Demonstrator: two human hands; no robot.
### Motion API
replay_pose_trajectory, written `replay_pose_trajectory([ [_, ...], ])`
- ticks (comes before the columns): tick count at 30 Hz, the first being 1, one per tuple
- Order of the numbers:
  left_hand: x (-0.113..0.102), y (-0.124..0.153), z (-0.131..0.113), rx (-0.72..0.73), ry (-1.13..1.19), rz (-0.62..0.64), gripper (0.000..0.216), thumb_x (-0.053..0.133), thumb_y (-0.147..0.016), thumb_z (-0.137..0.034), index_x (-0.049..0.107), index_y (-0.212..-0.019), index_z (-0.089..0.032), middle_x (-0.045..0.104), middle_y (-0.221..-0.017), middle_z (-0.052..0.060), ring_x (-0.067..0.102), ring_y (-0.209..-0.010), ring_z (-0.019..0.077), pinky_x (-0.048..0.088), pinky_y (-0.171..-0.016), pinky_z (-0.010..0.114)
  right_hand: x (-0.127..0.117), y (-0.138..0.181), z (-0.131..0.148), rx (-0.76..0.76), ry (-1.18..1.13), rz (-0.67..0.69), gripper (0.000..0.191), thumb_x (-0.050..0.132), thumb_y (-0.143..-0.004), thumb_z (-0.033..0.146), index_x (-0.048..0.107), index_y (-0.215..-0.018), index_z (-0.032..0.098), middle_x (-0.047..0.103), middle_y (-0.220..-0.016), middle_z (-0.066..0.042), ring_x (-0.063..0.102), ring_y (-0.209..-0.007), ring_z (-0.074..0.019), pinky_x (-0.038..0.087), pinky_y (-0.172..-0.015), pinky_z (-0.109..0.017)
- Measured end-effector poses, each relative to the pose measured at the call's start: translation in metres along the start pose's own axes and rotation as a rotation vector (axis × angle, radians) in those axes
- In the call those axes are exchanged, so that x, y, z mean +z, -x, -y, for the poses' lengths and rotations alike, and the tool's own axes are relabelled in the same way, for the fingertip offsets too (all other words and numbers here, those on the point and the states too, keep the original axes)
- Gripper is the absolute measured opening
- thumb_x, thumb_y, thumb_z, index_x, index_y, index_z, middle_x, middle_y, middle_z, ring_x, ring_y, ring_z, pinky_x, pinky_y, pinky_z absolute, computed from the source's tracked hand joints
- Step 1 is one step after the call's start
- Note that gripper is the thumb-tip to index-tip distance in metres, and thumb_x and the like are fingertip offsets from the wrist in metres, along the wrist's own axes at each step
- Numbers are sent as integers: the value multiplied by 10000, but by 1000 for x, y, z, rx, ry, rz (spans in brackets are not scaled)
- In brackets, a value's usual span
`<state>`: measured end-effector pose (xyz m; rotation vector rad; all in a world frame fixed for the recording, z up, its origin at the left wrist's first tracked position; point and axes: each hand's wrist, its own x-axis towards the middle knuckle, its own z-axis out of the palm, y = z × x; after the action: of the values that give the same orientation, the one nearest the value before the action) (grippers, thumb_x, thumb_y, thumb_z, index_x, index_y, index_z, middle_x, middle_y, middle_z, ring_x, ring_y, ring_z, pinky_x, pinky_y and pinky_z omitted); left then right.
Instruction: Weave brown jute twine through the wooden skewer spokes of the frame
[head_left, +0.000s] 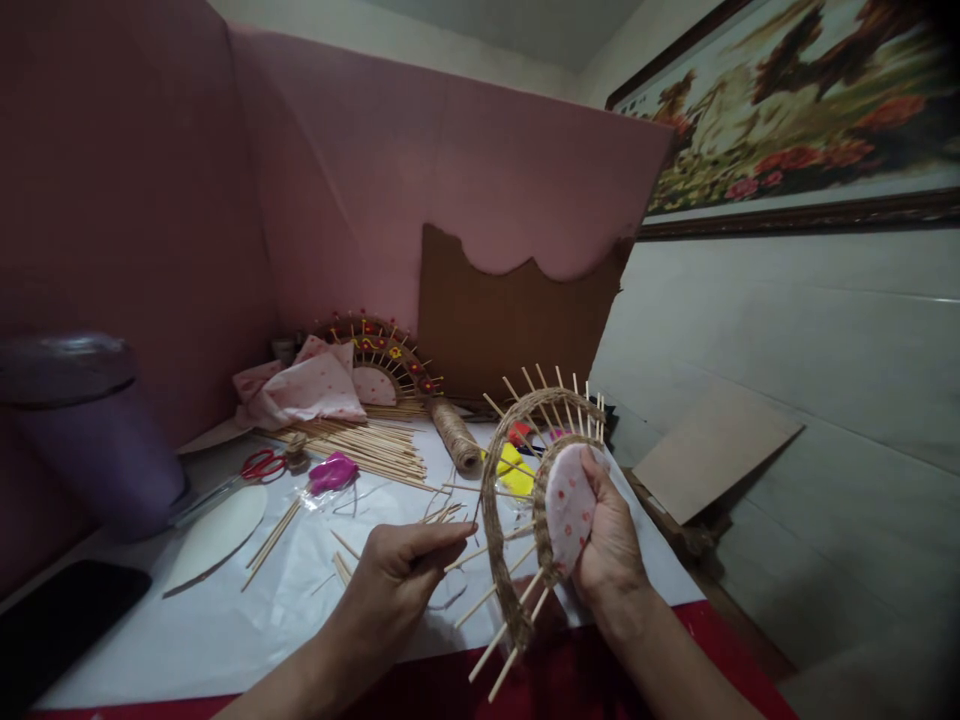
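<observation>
In my right hand (616, 550) is a fan-shaped piece, gripped by its half-round base (568, 505), which is covered in pale cloth with small red flowers. Thin wooden sticks (504, 592) fan out from the base. A curved band of woven jute twine (491, 515) runs around through them, apart from a second woven band hugging the base. My left hand (386, 585), to the left of the piece, pinches a strand of twine (478, 500) between thumb and fingers. The strand reaches up toward the outer band.
A twine spool (456, 440), loose sticks (367, 448), red-handled scissors (262, 465), magenta (334, 472) and yellow (516, 470) packets lie on white sheeting. Behind stand a decorated fan piece (395, 352), flowered cloth (307, 385) and brown cardboard (514, 320). At left are a purple tumbler (101, 450) and dark phone-like slab (75, 625).
</observation>
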<state>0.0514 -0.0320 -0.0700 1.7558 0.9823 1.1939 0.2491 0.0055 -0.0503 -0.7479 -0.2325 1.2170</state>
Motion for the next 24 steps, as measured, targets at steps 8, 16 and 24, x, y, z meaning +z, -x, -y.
replay_pose_trajectory([
  [8, 3, 3, -8, 120, -203, 44, 244, 484, -817, -208, 713, -747, -164, 592, -525, 5, 462, -478, 102, 364, -467, 213, -2, -6, -1, -15, 5, -69, 287, 713, -587, 312, 599, -826, 200, 676, -668, 36, 610, -533, -132, 520, -541, -268],
  [16, -6, 4, -16, 239, -455, 73, 223, 434, -774, -91, 646, -750, -152, 553, -565, 6, 452, -519, 108, 329, -515, 237, -1, -8, 4, -33, 20, -43, 277, 709, -595, 330, 590, -807, 198, 675, -648, 31, 617, -524, -137, 513, -498, -254],
  [24, -1, 9, -17, 333, -639, 101, 249, 415, -779, -84, 624, -885, -167, 580, -589, 13, 493, -516, 128, 330, -502, 243, 4, 1, 3, -136, 7, -16, 295, 718, -580, 326, 573, -799, 194, 659, -624, 52, 609, -508, -128, 498, -481, -235],
])
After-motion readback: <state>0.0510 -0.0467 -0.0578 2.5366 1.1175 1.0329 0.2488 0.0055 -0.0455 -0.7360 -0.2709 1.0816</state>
